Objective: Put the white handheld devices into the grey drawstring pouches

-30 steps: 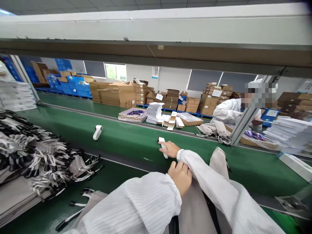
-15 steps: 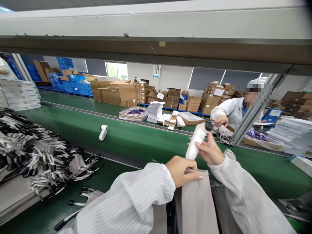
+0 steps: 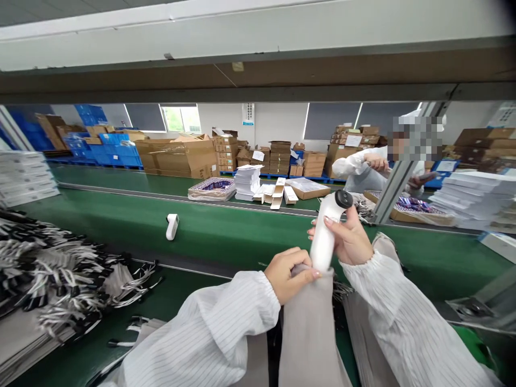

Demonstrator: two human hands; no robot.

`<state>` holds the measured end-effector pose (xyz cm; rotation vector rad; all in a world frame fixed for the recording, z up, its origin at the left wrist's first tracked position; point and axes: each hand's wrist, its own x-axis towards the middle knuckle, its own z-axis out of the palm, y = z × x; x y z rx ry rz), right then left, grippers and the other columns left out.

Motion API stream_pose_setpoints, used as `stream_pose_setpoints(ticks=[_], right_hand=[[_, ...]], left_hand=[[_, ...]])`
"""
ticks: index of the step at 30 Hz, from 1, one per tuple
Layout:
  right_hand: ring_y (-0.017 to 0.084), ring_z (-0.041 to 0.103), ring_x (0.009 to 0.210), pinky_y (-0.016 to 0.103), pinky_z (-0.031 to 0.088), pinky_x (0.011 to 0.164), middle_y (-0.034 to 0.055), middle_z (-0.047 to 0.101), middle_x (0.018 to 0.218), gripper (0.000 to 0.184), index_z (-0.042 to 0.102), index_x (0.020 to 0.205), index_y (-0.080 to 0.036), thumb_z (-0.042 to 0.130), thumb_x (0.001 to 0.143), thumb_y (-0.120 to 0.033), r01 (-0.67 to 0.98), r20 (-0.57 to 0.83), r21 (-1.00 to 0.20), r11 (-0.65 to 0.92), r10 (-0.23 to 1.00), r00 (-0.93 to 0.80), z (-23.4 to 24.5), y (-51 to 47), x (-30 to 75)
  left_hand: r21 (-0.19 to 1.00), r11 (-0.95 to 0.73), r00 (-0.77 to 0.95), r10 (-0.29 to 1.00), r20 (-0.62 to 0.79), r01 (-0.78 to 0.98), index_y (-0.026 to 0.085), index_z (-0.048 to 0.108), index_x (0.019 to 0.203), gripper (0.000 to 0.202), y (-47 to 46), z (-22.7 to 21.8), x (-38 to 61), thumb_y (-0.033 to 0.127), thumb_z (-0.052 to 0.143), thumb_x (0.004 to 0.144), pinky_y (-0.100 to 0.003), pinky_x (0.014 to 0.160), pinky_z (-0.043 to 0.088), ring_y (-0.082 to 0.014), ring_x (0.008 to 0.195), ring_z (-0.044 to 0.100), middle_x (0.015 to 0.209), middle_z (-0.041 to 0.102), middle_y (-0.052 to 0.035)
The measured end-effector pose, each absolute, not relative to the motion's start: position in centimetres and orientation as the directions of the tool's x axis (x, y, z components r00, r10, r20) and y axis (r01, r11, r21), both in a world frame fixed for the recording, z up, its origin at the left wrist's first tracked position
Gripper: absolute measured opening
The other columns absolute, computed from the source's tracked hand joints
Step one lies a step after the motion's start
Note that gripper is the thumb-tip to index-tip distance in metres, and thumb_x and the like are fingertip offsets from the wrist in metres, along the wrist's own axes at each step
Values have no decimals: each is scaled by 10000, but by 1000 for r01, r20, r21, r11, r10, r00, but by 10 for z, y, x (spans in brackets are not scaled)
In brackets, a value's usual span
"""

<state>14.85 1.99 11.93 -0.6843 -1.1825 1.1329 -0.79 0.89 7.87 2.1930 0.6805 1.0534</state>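
Up front, the right hand (image 3: 351, 243) is raised above the conveyor belt (image 3: 226, 236) with its wrist bent back. Its grip is clenched round the middle of a white device (image 3: 327, 231), fingers curled across the near face. That device stands nearly upright, leaning a little to the right, with its dark round head at the top and its lower end just inside the mouth of a grey pouch (image 3: 308, 328). The left hand (image 3: 289, 274) comes in from the lower left, knuckles up, its grip pinched shut on the pouch's top edge right beside the device's foot, so the two hands almost meet. The pouch hangs straight down between two striped white sleeves and is soft, matt cloth. The device is smooth, glossy plastic, rounded like a slim bottle. Beyond the hands the belt is flat and green, with a second white device (image 3: 172, 226) lying well apart to the left and open room on either side. On the counter (image 3: 169, 293) at the left lies a heap of pouches (image 3: 60, 269) with black-and-white drawstrings, their cords spilling toward the counter's edge. A slanted metal post (image 3: 393, 185) rises just right of the raised device, and behind it a co-worker's sleeve (image 3: 363, 174) shows across the belt.
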Motion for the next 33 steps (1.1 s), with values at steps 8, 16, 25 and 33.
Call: stream_pose_setpoints(ticks=[8, 16, 25, 33], right_hand=[[71, 439, 489, 164, 380, 402, -30, 416, 649, 296, 398, 805, -209, 487, 740, -484, -63, 255, -966, 251, 876, -410, 94, 28, 144], [52, 265, 378, 156, 190, 323, -40, 314, 477, 492, 425, 614, -146, 259, 796, -571, 258, -7, -951, 168, 826, -563, 87, 21, 135], [85, 426, 430, 201, 291, 465, 6, 479, 469, 344, 536, 556, -150, 378, 813, -315, 895, 923, -181, 407, 384, 12, 80, 36, 167], [79, 375, 357, 186, 290, 370, 16, 508, 487, 431, 514, 653, -135, 323, 767, -504, 456, 592, -750, 478, 794, 141, 98, 34, 171]], left_hand=[[701, -678, 342, 727, 595, 221, 155, 387, 615, 220, 13, 87, -14, 267, 429, 799, -218, 589, 286, -106, 626, 345, 660, 312, 24], [722, -613, 397, 779, 485, 321, 160, 442, 629, 239, 28, 89, -24, 326, 410, 799, -210, 590, 324, -118, 662, 380, 702, 347, 7], [625, -487, 647, 761, -38, 610, 196, 502, 733, 285, -38, 142, -47, 377, 301, 825, -225, 506, 266, -126, 525, 396, 538, 419, 33], [957, -186, 567, 823, 28, 223, 187, 497, 770, 236, -82, 162, -43, 300, 305, 849, -181, 399, 195, -76, 407, 258, 431, 291, 51]])
